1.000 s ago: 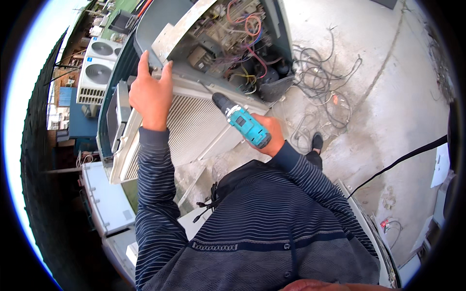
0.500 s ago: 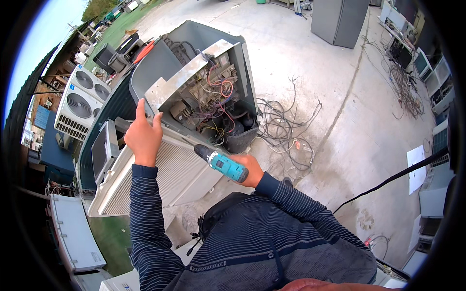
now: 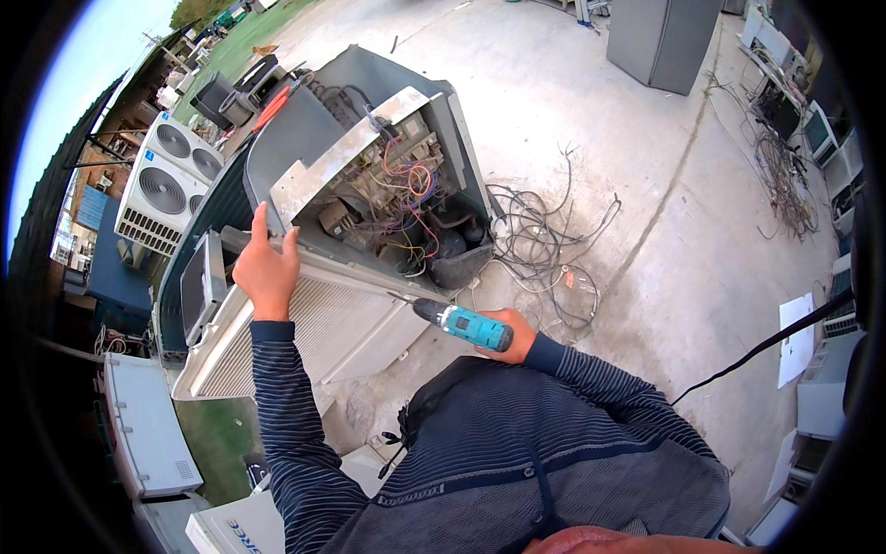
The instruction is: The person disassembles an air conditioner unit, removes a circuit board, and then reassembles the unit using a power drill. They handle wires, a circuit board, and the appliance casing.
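Note:
My right hand (image 3: 520,334) grips a teal and black cordless drill (image 3: 469,325). Its thin bit points left, over the edge of a ribbed cream panel (image 3: 305,319). Beyond that panel stands an opened air-conditioner outdoor unit (image 3: 346,138), its casing grey. Tangled coloured wires (image 3: 406,189) and electrical parts show inside it, above dark rounded parts (image 3: 452,245). My left hand (image 3: 266,277) is at the unit's near left corner, index finger and thumb stretched out and apart. Its other fingers are mostly hidden, and whether it touches the casing I cannot tell.
Loose cables (image 3: 554,249) lie on the concrete right of the unit. White fan units (image 3: 161,189) stand at the left. A tall grey cabinet (image 3: 660,46) is at the back. More cables (image 3: 784,185) and appliances line the right side. A black cord (image 3: 757,349) crosses at right.
My right hand has drawn the drill right and slightly down, away from the unit; its bit now shows. My left hand stays near the corner, fingers in much the same pose. The view has shifted slightly.

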A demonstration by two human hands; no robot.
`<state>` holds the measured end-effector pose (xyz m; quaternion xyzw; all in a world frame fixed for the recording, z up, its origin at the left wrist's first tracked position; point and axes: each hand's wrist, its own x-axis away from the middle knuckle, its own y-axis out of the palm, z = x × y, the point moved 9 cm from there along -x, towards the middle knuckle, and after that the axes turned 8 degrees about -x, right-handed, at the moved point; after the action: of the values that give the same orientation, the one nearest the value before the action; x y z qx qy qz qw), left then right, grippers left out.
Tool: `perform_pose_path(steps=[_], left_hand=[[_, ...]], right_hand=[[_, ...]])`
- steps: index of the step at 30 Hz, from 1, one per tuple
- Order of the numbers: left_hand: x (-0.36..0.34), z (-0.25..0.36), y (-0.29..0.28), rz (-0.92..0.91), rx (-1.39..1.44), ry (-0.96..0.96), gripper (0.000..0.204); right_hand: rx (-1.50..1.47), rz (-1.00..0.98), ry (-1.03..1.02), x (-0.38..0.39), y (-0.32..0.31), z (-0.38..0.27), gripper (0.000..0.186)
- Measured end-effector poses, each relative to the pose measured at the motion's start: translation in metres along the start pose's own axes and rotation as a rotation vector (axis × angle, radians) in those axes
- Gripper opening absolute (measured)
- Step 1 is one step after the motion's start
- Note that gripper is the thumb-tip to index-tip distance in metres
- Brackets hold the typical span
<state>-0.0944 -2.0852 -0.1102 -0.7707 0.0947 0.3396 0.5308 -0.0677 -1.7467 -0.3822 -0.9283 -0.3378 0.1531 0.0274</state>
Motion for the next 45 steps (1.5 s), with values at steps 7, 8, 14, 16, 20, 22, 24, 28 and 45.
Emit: perform_pose_path(steps=[7,8,14,16,20,22,24,28,45], left_hand=[[0.002,0.002,-0.003,0.11,-0.016,0.037,0.068],[0.002,0.002,-0.003,0.101,-0.016,0.035,0.069],[-0.001,0.004,0.002,0.036,0.004,-0.014,0.063],[0.002,0.005,-0.002,0.082,-0.003,0.009,0.066],[0.003,0.005,-0.002,0.102,0.013,0.024,0.066],[0.0,0.007,-0.002,-0.028,0.039,-0.038,0.067],[-0.003,0.021,-0.015,0.005,0.039,0.017,0.068],[-0.015,0.069,-0.057,0.222,-0.024,0.121,0.071],[-0.135,0.247,0.044,-0.236,0.201,0.296,0.066]], right_hand=[[0.008,-0.033,0.18,0.028,-0.039,0.034,0.033],[0.007,-0.035,0.191,0.03,-0.043,0.037,0.033],[0.046,-0.065,0.191,0.055,-0.072,0.042,0.033],[0.047,-0.091,0.23,0.066,-0.08,0.039,0.032],[0.018,-0.096,0.286,0.086,-0.094,0.041,0.033],[0.026,-0.07,0.292,0.091,-0.098,0.04,0.034],[0.009,-0.044,0.296,0.095,-0.101,0.04,0.035],[-0.039,-0.011,0.302,0.103,-0.105,0.045,0.037],[0.002,0.192,0.386,0.118,-0.122,0.051,0.036]])
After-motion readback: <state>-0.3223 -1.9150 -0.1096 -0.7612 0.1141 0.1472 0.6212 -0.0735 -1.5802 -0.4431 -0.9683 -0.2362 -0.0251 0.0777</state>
